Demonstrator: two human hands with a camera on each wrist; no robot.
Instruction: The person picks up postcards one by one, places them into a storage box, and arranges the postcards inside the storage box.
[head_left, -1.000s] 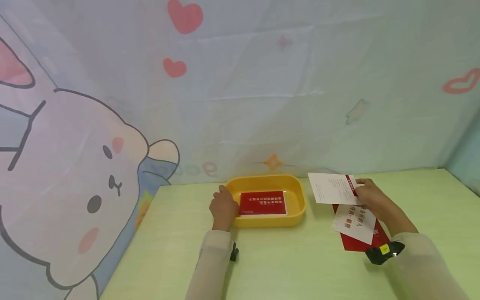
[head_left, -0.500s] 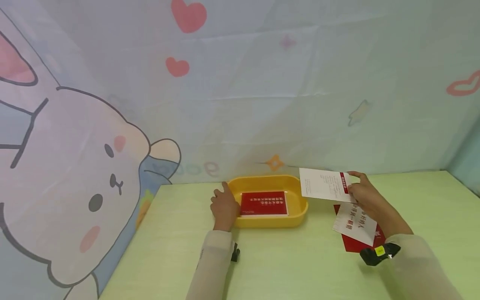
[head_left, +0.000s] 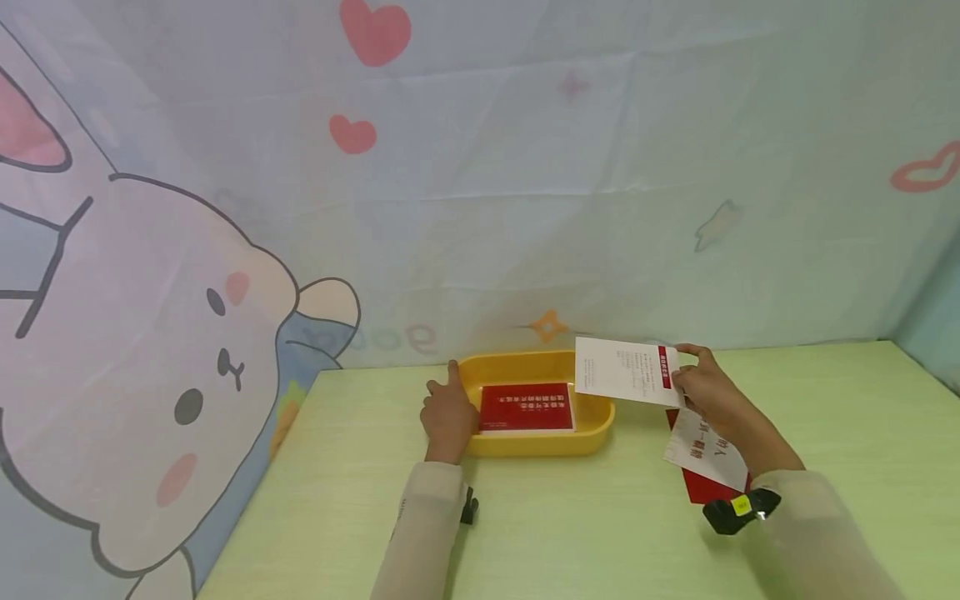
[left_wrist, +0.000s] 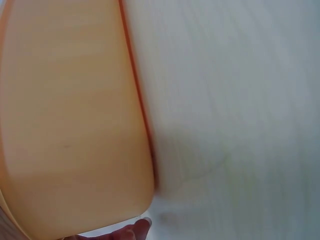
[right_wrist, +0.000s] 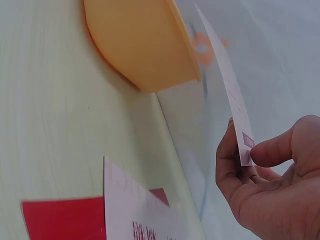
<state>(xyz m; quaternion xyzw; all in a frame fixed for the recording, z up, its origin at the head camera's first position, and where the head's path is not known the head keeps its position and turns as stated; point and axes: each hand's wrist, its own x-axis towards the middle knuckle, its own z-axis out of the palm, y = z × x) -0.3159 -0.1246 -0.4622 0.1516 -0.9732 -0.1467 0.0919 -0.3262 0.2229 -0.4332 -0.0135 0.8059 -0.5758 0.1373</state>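
Observation:
A shallow yellow plastic tray (head_left: 536,446) stands on the table, and a red card (head_left: 525,407) with white lettering lies inside it. At the tray's left end my left hand (head_left: 450,417) grips the rim; its fingers (left_wrist: 137,229) show along the outside of the end wall in the left wrist view. My right hand (head_left: 716,396) pinches a white card (head_left: 622,371) with a red strip between thumb and fingers. That card is raised, and its far end overlaps the tray's right side in the head view.
Right of the tray, a white card (head_left: 705,447) with red lettering lies over a red card (head_left: 697,486) on the pale green table (head_left: 570,525). A printed cloth backdrop (head_left: 510,250) rises right behind the table's far edge.
My right hand has moved left with the white card, bringing it from beside the tray to overlapping it. My left hand stays at the tray's end, its index finger now straighter.

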